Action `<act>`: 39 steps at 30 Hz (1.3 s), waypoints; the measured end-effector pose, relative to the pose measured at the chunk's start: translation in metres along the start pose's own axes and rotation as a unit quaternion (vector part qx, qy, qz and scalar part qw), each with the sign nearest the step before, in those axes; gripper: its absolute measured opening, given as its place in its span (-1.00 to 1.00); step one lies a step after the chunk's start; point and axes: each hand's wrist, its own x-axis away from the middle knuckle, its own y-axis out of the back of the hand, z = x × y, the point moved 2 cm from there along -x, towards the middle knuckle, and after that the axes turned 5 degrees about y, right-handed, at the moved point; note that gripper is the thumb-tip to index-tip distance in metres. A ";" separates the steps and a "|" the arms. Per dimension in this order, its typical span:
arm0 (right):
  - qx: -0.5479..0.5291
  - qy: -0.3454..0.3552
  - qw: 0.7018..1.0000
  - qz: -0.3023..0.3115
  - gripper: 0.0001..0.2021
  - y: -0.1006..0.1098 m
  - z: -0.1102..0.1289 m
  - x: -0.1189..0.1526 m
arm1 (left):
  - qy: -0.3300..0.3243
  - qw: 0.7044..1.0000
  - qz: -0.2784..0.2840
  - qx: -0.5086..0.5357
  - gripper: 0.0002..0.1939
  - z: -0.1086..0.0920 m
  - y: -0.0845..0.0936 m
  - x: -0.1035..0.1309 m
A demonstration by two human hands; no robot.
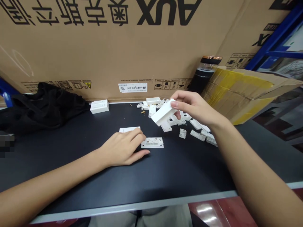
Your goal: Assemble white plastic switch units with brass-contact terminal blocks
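Block is up in the air, tipped on a slant, in the right hand. That hand grips it at one end, with the thumb on the near side and the other fingers behind. The block sticks out to the left of the right hand. It is farther back than the plate and a bit to its right.

The left hand is low at the table, fingers bent and thumb out to the side. Its fingertips are at the left end of the plate. I can't tell if they press on it, or if that hand has something under it. Just behind it lies a white piece, partly hidden by the fingers.

Some bits look done and many do not. Two white blocks sit well apart from the rest, near the black cloth, and they look whole to me. The plate lies flat with its bumpy side bare. Lots of loose parts are spread at the back and right, with tiny gold bits beside them. So I'd say more is left than done.
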 end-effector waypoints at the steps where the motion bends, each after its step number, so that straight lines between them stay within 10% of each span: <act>1: 0.000 -0.002 1.000 0.002 -0.64 0.000 -0.001 0.000 | 0.026 0.999 0.015 0.026 -0.59 0.002 -0.001 -0.001; 17: -0.001 0.013 0.998 0.063 -0.61 -0.012 -0.012 0.000 | 0.079 0.928 0.014 0.364 -0.66 0.019 -0.013 -0.006; 25: -0.002 -0.009 0.997 0.079 -0.63 -0.011 -0.018 0.000 | 0.074 0.960 0.074 0.261 -0.27 0.007 -0.012 -0.013; 39: -0.024 0.037 0.997 0.061 -0.59 -0.015 -0.015 0.000 | 0.091 0.939 0.044 0.329 -0.44 0.009 -0.014 -0.015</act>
